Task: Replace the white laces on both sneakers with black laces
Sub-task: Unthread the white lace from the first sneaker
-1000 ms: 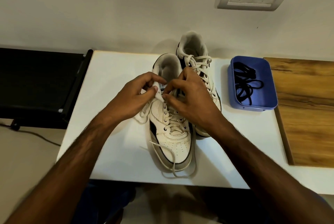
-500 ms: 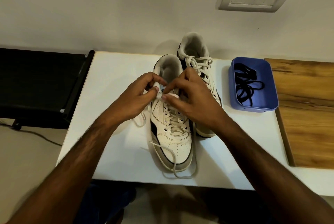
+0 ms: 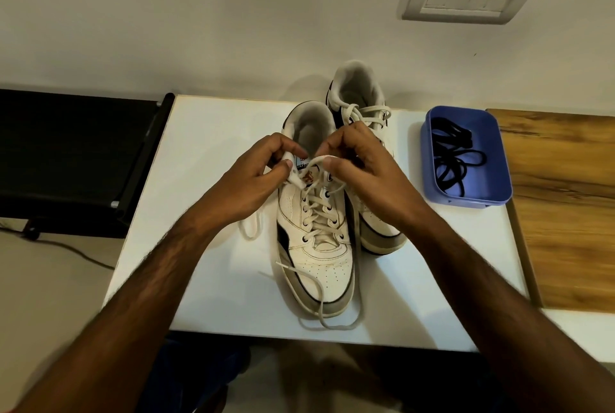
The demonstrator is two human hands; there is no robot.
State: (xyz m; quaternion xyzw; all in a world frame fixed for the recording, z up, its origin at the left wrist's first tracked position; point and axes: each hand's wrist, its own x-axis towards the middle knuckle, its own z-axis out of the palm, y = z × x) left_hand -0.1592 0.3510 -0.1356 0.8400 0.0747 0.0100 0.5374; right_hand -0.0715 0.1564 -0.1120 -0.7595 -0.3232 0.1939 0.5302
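Sneakers, one pair, white with grey and black trim, standing side by side on the white table point(image 3: 206, 279), toes toward us. We list the near sneaker point(image 3: 316, 256) as the left one of the pair, its toe close to the table's front edge; the far sneaker point(image 3: 362, 106) sits just to its right and further back, its heel near the wall, much of it hidden behind our right hand.

Hands, two, both raised over the collar and tongue of the near sneaker. Our left hand point(image 3: 253, 186) pinches the top edge of the sneaker's left eyelet flap between thumb and curled fingers. Our right hand point(image 3: 362, 173) has its fingers curled round a loop of white lace point(image 3: 319, 213), which arches between the two hands above the tongue label.

Blue tray point(image 3: 499, 179), rectangular, on the table right of the sneakers, well apart from both hands. It holds the black laces point(image 3: 452, 163), a loose tangle.

White lace, near sneaker: threaded crosswise through the lower eyelets, slack at the top. One loose end trails over the toe cap and past the toe onto the table; another loops out on the table by the left wrist. The far sneaker is laced white to the top.
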